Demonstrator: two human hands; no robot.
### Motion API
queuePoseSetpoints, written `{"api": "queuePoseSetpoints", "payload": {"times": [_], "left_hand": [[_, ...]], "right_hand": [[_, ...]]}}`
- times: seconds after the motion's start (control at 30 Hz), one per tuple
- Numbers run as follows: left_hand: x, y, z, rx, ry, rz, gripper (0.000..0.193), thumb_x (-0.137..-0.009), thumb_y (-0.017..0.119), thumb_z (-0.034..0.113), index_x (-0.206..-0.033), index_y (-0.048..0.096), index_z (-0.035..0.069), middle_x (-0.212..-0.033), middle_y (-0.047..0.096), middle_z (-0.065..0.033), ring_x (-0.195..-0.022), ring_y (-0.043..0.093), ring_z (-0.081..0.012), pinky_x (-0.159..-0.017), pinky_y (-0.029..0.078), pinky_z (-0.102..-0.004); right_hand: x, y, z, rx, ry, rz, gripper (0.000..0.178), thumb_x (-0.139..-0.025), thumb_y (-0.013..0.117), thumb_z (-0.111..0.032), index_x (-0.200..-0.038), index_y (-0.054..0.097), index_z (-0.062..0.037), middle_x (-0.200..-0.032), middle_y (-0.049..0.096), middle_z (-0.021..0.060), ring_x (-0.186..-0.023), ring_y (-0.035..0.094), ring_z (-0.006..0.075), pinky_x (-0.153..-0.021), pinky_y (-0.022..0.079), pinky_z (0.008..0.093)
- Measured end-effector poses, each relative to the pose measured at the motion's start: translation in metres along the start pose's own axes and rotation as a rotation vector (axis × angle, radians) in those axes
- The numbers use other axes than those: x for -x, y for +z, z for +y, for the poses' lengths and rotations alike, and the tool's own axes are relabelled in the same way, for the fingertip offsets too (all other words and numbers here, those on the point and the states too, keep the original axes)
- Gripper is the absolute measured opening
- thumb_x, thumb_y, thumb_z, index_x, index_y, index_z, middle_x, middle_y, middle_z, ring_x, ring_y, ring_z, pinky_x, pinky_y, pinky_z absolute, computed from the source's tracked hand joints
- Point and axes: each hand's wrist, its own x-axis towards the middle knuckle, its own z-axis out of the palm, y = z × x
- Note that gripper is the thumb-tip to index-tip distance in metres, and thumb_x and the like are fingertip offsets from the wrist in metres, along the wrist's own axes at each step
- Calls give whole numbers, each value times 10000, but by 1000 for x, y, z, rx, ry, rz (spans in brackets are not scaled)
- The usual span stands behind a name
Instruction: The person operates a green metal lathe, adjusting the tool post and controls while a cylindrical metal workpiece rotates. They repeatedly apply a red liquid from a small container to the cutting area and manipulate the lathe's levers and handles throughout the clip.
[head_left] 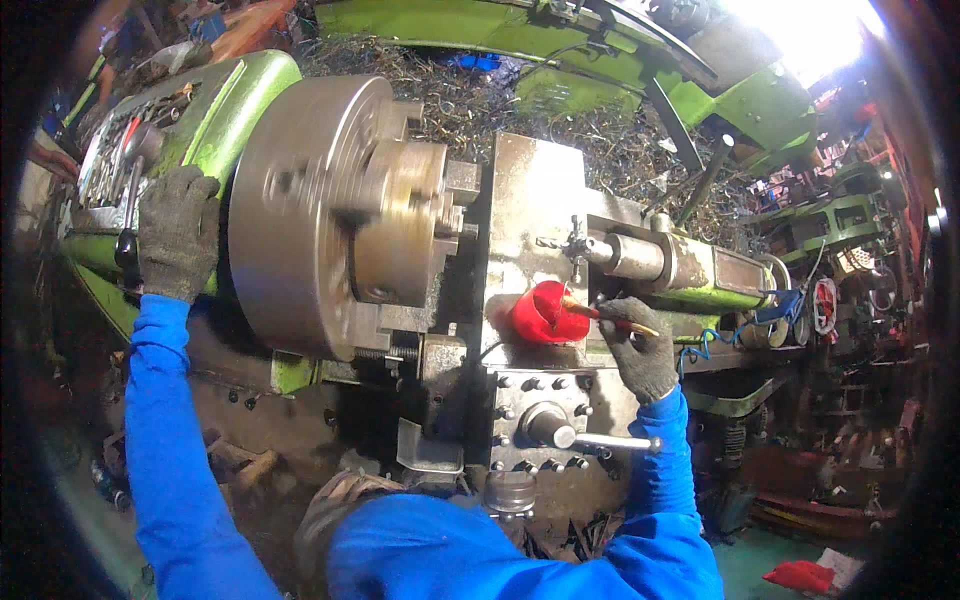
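Note:
My left hand (pixel 180 235), in a dark grey glove, rests at the headstock with its fingers curled, right beside a metal lever (pixel 130 195) with a black knob. What lies under those fingers is hidden. Gloved too, my right hand (pixel 640 350) grips a thin wooden-handled brush (pixel 632 326), whose far end reaches into a red cup (pixel 550 312) on the carriage. To the right of my left hand, a large lathe chuck (pixel 300 215) holds a round metal workpiece (pixel 400 222); both are smeared by rotation.
Right of the chuck stands the tailstock (pixel 635 257) with a chuck in its nose. Nearer me are the square tool post (pixel 540 425) and its clamp handle (pixel 620 441). Tangled metal chips (pixel 420 100) heap behind the lathe. Small tools (pixel 130 145) lie on the green headstock (pixel 225 110).

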Motion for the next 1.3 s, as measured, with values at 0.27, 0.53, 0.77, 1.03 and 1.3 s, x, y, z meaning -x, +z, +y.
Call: {"api": "queuePoseSetpoints", "payload": {"times": [0.27, 0.53, 0.77, 1.03, 1.3], "left_hand": [[0, 0, 0, -5, -7, -13, 171, -914, 647, 118, -1071, 664, 55, -1188, 639, -167, -1143, 592, -404, -1025, 453, -507], [3, 1, -4, -17, 27, 23, 164, -906, 637, 100, -1061, 659, 52, -1148, 636, -166, -1124, 593, -398, -1002, 453, -506], [-1, 3, -3, -4, 45, 47, 160, -898, 644, 106, -1047, 660, 51, -1136, 634, -164, -1109, 593, -398, -999, 453, -510], [0, 2, -4, 16, 18, 9, 167, -906, 647, 122, -1061, 658, 61, -1139, 637, -166, -1096, 603, -398, -988, 461, -514], [4, 7, -7, -16, 72, 66, 170, -925, 641, 121, -1086, 661, 70, -1194, 646, -169, -1171, 595, -401, -1051, 450, -514]], "right_hand": [[-3, 7, 14, 31, -151, -48, 219, -811, 749, -31, -1024, 726, -73, -965, 712, 145, -914, 712, 327, -832, 565, 433], [2, 17, 28, -348, 382, 186, 105, -950, 713, -125, -1034, 673, -75, -779, 658, 48, -639, 616, 120, -543, 497, 284], [-17, 12, 26, -636, 349, 324, 176, -977, 693, -257, -995, 648, -88, -706, 619, 10, -527, 559, 91, -421, 413, 244], [-87, 31, -10, -589, 207, 305, 186, -985, 695, -216, -1025, 664, -37, -791, 696, 61, -593, 648, 129, -488, 502, 269], [-111, 54, 9, -399, 152, 254, 193, -987, 683, -206, -1003, 673, -14, -756, 697, 59, -652, 681, 123, -541, 523, 287]]}}
